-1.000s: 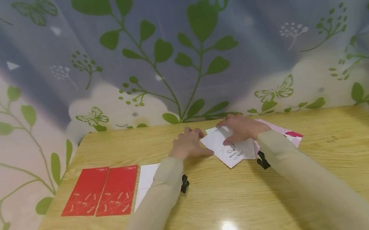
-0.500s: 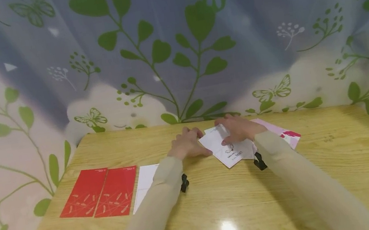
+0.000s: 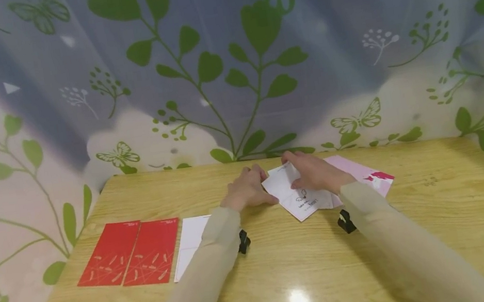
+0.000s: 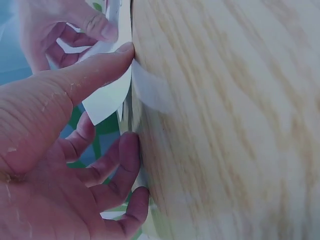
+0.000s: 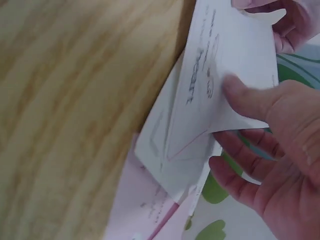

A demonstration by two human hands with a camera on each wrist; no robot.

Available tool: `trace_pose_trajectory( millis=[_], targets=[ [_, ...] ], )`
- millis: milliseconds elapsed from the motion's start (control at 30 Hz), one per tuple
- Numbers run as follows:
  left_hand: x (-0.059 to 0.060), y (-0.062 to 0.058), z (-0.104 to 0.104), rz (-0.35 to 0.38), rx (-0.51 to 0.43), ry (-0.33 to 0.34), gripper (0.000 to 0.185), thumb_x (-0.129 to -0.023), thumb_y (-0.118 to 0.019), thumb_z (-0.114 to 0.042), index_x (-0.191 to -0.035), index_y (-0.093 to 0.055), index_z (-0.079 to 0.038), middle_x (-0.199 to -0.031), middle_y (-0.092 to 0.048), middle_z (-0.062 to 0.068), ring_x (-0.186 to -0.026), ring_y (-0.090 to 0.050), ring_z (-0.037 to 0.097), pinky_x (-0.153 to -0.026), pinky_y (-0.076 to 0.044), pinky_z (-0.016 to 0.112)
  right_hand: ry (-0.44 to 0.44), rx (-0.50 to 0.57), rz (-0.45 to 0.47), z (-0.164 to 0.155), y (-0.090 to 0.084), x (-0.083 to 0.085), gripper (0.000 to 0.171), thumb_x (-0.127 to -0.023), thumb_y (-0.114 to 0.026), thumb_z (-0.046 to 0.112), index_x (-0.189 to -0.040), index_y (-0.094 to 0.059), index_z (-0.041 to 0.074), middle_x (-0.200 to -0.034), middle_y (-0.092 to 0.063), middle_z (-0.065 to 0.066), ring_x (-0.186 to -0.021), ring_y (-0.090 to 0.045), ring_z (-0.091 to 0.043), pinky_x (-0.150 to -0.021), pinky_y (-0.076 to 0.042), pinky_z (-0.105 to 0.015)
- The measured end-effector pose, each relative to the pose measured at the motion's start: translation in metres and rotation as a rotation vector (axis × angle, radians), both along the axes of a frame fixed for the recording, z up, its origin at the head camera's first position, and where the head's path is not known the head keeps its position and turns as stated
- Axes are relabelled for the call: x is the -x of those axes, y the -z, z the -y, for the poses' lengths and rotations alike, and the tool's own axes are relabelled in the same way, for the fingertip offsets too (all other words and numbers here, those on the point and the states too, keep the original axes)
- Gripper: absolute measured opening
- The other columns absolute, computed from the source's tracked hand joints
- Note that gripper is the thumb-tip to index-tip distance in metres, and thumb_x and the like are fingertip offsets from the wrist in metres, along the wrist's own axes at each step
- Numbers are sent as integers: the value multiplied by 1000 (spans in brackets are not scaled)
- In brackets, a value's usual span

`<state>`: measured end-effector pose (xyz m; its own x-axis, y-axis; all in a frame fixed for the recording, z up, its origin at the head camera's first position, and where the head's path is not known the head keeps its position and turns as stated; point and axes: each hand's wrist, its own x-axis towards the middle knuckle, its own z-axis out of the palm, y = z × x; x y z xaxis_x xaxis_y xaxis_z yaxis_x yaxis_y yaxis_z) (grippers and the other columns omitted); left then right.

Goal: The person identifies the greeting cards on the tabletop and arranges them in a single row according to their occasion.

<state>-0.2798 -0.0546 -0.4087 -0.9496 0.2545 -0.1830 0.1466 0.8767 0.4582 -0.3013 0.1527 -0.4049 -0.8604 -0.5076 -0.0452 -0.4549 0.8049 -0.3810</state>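
A white card printed with a small drawing and the word "heart" lies askew near the table's back edge. My right hand pinches it, thumb on the printed face and fingers at its far edge, as the right wrist view shows. My left hand holds its left side, the thumb across the card and the other fingers curled near its corner. The card bows slightly between the hands. Another white card and a pink card with a dark pink patch lie partly under it.
Two red cards or envelopes lie side by side at the left of the wooden table. Beside them a white card is partly covered by the left sleeve. A leaf-patterned curtain hangs behind the back edge.
My right hand has shifted slightly on the white card, and more of the pink card shows. The left hand stays at the card's left side.
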Motion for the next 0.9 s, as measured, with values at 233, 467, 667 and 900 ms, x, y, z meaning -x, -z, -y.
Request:
trace_pose_trajectory(
  millis=[233, 467, 667, 900],
  targets=[
    [5, 2, 5, 23, -89, 40, 54, -84, -82, -32, -126, -57, -9, -121, -64, 8, -111, -61, 24, -103, -49, 46, 28, 221, -30, -13, 5, -3, 28, -102, -56, 4, -130, -55, 1, -105, -65, -16, -89, -59, -26, -79, -50, -41],
    [7, 1, 9, 86, -463, 56, 36, -94, -73, -20, -122, -56, -4, -108, -67, 11, -86, -64, 18, -75, -56, 29, 138, 470, 92, -22, -7, -15, 31, -105, -55, 9, -135, -52, 6, -107, -55, -17, -77, -63, -22, -65, -60, -35],
    [3, -1, 10, 125, -659, 3, 40, -96, -71, -17, -129, -51, -5, -111, -64, 13, -80, -66, 18, -74, -62, 38, 222, 665, 150, -24, -12, -26, 39, -104, -57, 9, -141, -49, 4, -107, -51, -17, -75, -64, -18, -67, -63, -40],
    [-1, -9, 13, 148, -850, -58, 36, -97, -70, -16, -125, -51, -6, -114, -58, 14, -83, -66, 20, -86, -62, 50, 340, 804, 223, -22, -14, -40, 44, -100, -67, 16, -138, -49, 3, -108, -62, -14, -80, -69, -14, -67, -64, -36]
  ],
)
